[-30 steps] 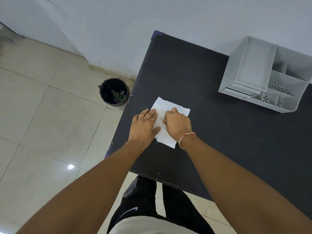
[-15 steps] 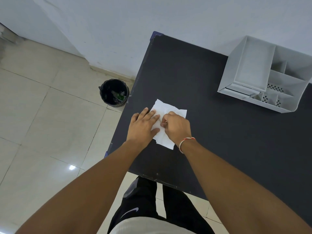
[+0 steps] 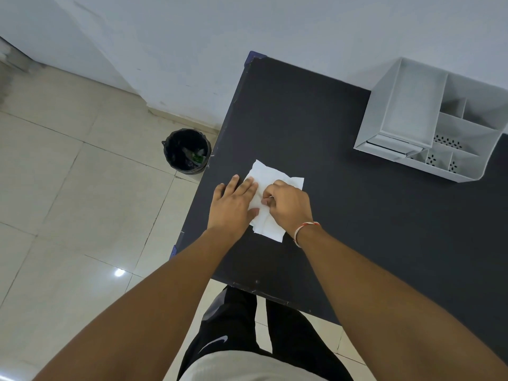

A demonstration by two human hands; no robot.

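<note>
Moved since a second ago: right hand point(image 3: 288, 204), fingers curled, pinching tissue point(image 3: 270, 176) mid-sheet; left hand point(image 3: 233, 207) flat, fingers straight, pinning it near table point(image 3: 357, 229) edge; folding seemingly begun, mostly left.

Both hands point(image 3: 261, 207) on white tissue point(image 3: 270, 176)

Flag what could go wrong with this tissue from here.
1. The thin tissue could tear: the left hand presses it flat while the right hand pinches it close by.
2. It lies near the table edge; a slip might drop it to the floor beside the bin.
</note>
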